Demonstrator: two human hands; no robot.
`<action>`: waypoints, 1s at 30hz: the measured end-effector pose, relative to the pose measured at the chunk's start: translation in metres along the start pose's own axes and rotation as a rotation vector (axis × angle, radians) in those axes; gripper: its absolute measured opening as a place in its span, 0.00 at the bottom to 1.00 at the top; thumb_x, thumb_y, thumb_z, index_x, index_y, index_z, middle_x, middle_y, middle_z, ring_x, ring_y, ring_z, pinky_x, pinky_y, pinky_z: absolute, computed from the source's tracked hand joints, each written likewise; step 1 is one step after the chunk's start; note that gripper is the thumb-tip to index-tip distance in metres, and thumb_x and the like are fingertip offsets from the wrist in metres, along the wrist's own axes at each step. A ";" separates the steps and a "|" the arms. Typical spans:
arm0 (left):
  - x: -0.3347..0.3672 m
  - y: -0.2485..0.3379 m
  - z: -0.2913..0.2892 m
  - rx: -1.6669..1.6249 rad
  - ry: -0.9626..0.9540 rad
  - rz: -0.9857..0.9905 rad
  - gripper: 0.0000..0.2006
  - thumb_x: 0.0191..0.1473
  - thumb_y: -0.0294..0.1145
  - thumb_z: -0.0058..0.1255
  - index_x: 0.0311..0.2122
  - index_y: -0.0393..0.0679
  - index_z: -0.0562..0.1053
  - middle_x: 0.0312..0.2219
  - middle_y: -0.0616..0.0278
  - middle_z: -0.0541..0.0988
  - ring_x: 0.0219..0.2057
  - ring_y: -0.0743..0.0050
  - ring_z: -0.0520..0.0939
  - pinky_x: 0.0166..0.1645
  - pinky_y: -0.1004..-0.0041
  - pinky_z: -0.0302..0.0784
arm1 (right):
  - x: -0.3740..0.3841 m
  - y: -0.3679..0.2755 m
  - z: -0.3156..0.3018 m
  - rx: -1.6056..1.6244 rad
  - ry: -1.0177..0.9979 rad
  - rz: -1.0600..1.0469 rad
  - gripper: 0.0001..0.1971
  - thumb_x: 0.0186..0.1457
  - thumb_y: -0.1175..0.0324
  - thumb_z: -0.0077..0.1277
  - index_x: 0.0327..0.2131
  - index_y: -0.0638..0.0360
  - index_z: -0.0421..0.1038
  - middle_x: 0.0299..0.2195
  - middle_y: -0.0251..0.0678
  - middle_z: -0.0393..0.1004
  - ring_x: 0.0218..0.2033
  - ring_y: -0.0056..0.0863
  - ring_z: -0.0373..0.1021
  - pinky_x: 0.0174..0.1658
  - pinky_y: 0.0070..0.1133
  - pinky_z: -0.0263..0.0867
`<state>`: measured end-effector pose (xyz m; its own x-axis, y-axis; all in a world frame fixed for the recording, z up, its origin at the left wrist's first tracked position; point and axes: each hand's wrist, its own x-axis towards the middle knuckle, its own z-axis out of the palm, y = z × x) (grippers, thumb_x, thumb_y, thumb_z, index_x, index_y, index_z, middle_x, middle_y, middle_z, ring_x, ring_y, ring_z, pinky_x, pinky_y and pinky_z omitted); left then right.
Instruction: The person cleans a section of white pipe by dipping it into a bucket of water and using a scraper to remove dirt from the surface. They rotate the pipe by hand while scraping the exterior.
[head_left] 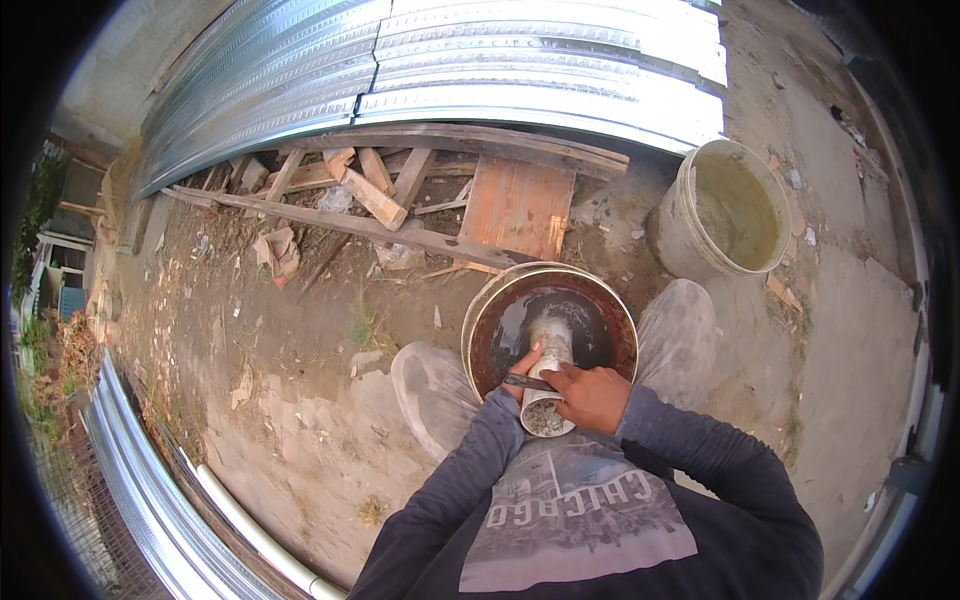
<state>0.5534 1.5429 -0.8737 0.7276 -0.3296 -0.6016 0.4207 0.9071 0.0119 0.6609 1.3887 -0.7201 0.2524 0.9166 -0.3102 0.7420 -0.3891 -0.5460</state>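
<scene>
A white pipe-like cylinder (553, 345), smeared with grey, leans over the near rim of a round bucket (478, 350) between my knees. Its far end is down in the dark water (590, 330), and its near end faces me, with rough grey matter visible inside. My left hand (518, 375) is closed round the cylinder's left side. Across its top lies a dark, flat, blade-like strip (528, 382). My right hand (592, 397) closes on the strip's right end and presses against the cylinder. The fingers partly hide the strip, so its exact kind is unclear.
Beyond the bucket lie wooden boards (440, 240) and a reddish plywood piece (515, 205), beside stacked corrugated metal sheets (430, 75). A large pale bucket (690, 240) stands at right. A long white pipe (255, 535) and more metal sheets (135, 450) lie at lower left.
</scene>
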 end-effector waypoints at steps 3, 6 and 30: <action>-0.018 -0.003 -0.020 -0.120 -0.162 0.051 0.29 0.68 0.52 0.43 0.61 0.36 0.68 0.49 0.41 0.80 0.48 0.44 0.83 0.53 0.49 0.82 | -0.006 0.002 -0.035 0.697 -0.068 -0.004 0.15 0.70 0.60 0.46 0.51 0.61 0.65 0.44 0.46 0.79 0.38 0.37 0.80 0.31 0.28 0.77; -0.077 0.010 0.027 -0.087 -0.187 0.055 0.35 0.65 0.54 0.46 0.66 0.33 0.62 0.52 0.35 0.77 0.48 0.38 0.83 0.54 0.46 0.83 | 0.001 0.055 -0.039 1.202 0.195 0.178 0.13 0.73 0.58 0.42 0.47 0.59 0.65 0.37 0.35 0.77 0.31 0.23 0.77 0.28 0.19 0.73; -0.063 0.061 0.058 -0.076 -0.093 0.378 0.43 0.65 0.69 0.36 0.66 0.35 0.63 0.53 0.39 0.77 0.48 0.43 0.83 0.46 0.45 0.87 | 0.040 0.010 -0.031 0.200 0.330 -0.079 0.25 0.69 0.45 0.44 0.35 0.62 0.71 0.28 0.51 0.78 0.28 0.55 0.77 0.32 0.44 0.72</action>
<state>0.5642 1.6040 -0.7888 0.8710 0.0125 -0.4912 0.0745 0.9847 0.1572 0.6977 1.4239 -0.7140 0.4093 0.9123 -0.0121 0.6395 -0.2964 -0.7094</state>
